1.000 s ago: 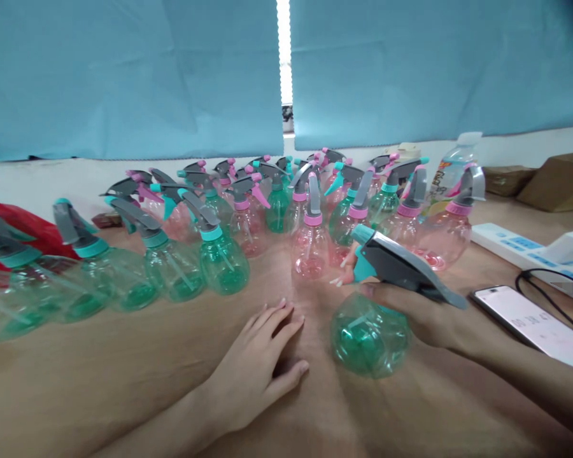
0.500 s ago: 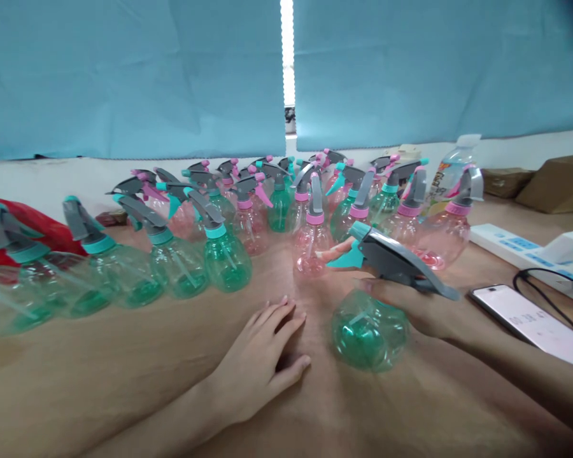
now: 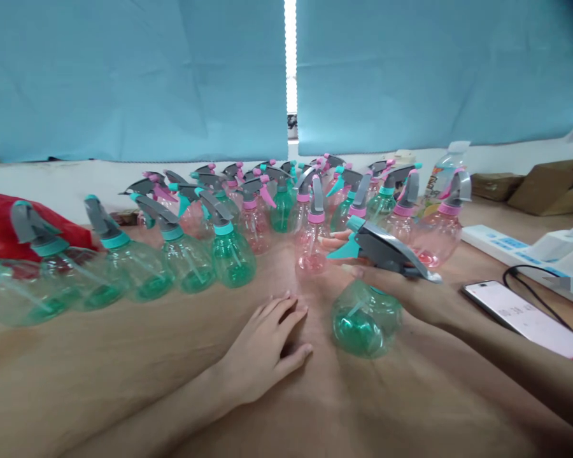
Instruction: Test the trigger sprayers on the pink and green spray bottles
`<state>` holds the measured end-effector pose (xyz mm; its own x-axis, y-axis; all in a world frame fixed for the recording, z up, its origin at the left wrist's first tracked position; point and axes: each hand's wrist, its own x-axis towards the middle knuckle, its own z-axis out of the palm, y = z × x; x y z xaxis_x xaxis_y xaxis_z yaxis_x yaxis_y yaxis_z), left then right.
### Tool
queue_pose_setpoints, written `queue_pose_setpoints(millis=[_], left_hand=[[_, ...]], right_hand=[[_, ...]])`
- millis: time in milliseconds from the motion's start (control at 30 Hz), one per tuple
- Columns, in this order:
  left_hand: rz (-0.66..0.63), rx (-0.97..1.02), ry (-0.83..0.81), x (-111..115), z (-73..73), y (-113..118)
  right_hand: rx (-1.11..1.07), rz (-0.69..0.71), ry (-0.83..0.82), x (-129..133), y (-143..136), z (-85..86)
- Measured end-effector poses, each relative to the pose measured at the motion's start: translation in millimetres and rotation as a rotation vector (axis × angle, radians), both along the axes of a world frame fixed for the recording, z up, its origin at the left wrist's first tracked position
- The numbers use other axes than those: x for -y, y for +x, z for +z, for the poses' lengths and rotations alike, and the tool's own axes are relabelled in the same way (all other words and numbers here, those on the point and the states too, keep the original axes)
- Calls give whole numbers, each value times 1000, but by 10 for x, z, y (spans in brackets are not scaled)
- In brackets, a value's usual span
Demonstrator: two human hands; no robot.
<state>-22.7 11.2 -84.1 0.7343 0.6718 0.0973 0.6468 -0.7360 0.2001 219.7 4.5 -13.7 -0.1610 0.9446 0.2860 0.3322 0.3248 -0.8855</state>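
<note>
My right hand [image 3: 396, 289] is closed around the neck of a green spray bottle [image 3: 365, 324], just under its grey and turquoise trigger head [image 3: 384, 248]. Part of the grip is hidden by that head, and the bottle leans with its nozzle to the left. My left hand [image 3: 270, 346] lies palm down on the wooden table [image 3: 172, 369], fingers apart, holding nothing. Just beyond the right fingertips stands a pink spray bottle [image 3: 311, 245]. A row of green spray bottles, the closest being a green bottle [image 3: 233, 261], runs off to the left.
Many pink and green spray bottles crowd the back, before a blue curtain [image 3: 134, 83]. On the right are a phone [image 3: 520, 318] showing a timer, a white power strip [image 3: 496, 245], a black cable, a drink bottle [image 3: 451, 168] and cardboard boxes [image 3: 549, 187]. Red material [image 3: 23, 219] lies left.
The view has turned slightly left, so the left row shows further right. My right hand keeps its hold on the green spray bottle; my left hand stays flat on the table.
</note>
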Motion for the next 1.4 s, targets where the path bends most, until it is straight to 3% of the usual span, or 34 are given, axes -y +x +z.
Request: queue_pose_setpoints(millis=[133,300,467,733,867,1067,1233,1400], left_hand=[[-9,13,21,-2,-23,-6],[-9,10,29,-5,-29,-4],[-11,-2,28,-13,-23,-1],[-9,2,53,5,-24,13],[-8,0,59,37,-23,-31],[29,13,88,50,-32,-261],[82,169,144,79,-21,-404],[-17,290,204,161,-14,-395]], right_hand=[[22,4,24,-12,0,9],[212,-77,67,-25,199,-96],[370,-22,92,113,390,-185],[483,-214,120,366,478,-344],[475,-197,94,289,363,-346],[455,-169,76,81,-25,-239],[503,-190,148,-153,-362,-212],[585,-170,196,-428,-605,-175]])
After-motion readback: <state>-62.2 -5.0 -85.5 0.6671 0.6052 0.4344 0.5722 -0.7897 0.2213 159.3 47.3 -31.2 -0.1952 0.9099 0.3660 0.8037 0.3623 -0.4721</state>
